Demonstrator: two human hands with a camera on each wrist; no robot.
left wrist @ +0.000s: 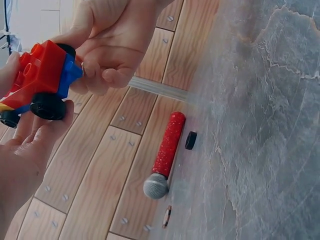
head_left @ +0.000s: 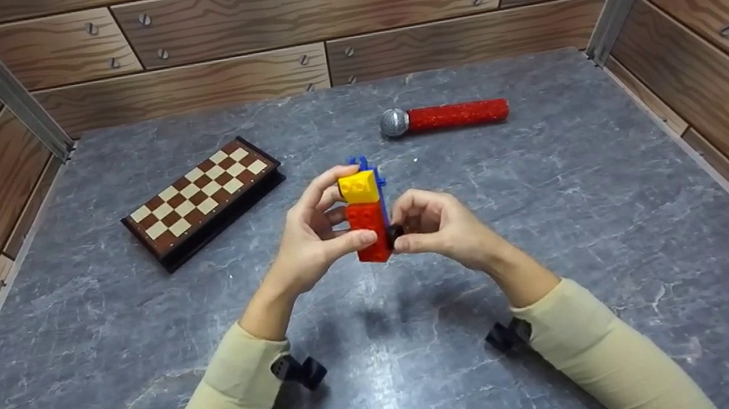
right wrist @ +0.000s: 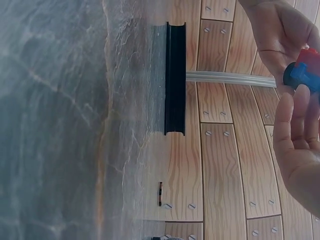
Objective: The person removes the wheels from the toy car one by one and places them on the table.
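A toy car (head_left: pixel 366 221) of building blocks is held upright above the table, with red and yellow blocks on a blue base. My left hand (head_left: pixel 313 238) grips it from the left, thumb across the red block. On its other side, my right hand (head_left: pixel 442 226) pinches a black wheel (head_left: pixel 396 232) at the car's lower end between thumb and fingers. Another black wheel (left wrist: pixel 48 106) shows in the left wrist view, near the left fingertips. Seen from the right wrist, the blue base (right wrist: pixel 302 77) lies between both hands.
A folded checkered game board (head_left: pixel 199 196) lies at the left. Further back on the right is a microphone (head_left: pixel 457 116) with a red handle. In the left wrist view, a small black ring (left wrist: pixel 190 140) rests close to the microphone. Wood-patterned walls (head_left: pixel 315 11) enclose the grey table (head_left: pixel 613 217).
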